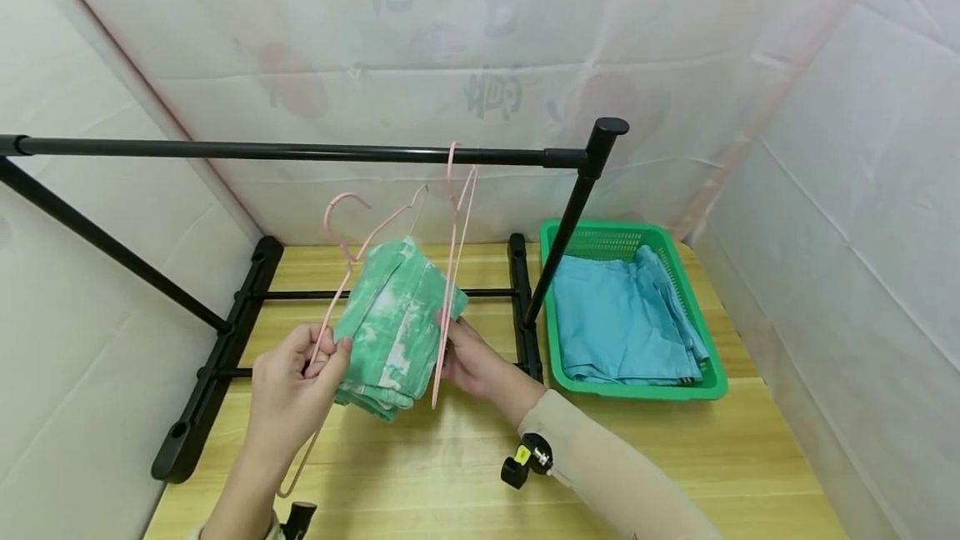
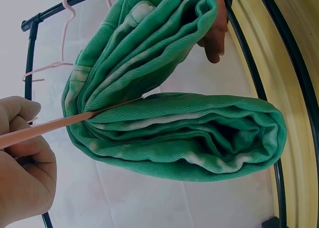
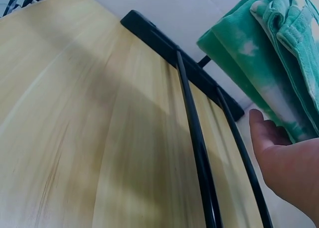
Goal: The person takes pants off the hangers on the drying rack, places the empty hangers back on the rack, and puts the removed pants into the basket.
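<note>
My left hand [image 1: 296,386] pinches the side of a pink clothes hanger [image 1: 347,253] in the head view. Draped over its bar is a thick folded garment [image 1: 397,319], green with white tie-dye patches. Two layered leaves of it [image 2: 189,138] spread apart in the left wrist view. My right hand [image 1: 480,365] touches the garment's right edge, partly behind another pink hanger [image 1: 442,340] on the rail. From the right wrist, this hand [image 3: 294,163] lies under the cloth with the thumb side raised; some fingertips are hidden.
A black garment rack's top rail [image 1: 300,151] runs above the hands, with a slanted post [image 1: 562,244] at right. The green basket [image 1: 551,340] beside it holds folded blue clothing [image 1: 622,319]. Pale wood [image 1: 465,473] lies below, and white sheeting [image 1: 847,190] surrounds the table.
</note>
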